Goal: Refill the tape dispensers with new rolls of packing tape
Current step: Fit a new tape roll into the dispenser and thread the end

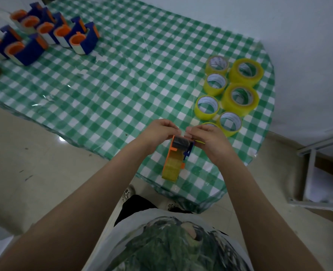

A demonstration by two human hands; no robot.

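Observation:
An orange and blue tape dispenser (pixel 178 151) with a yellowish roll of tape (pixel 171 168) in it lies near the table's front edge. My left hand (pixel 157 132) pinches the clear tape end at the dispenser's far end, above its black roller. My right hand (pixel 206 138) pinches the same end from the right side. Several new yellow tape rolls (pixel 240 98) lie flat on the table to the right of my hands. One roll (pixel 208 124) is partly hidden behind my right hand.
Several blue and orange dispensers (pixel 44 34) stand grouped at the table's far left. The table wears a green checked cloth (pixel 122 79) under clear film. A white metal frame (pixel 318 173) stands on the floor at the right. The white wall runs behind the table.

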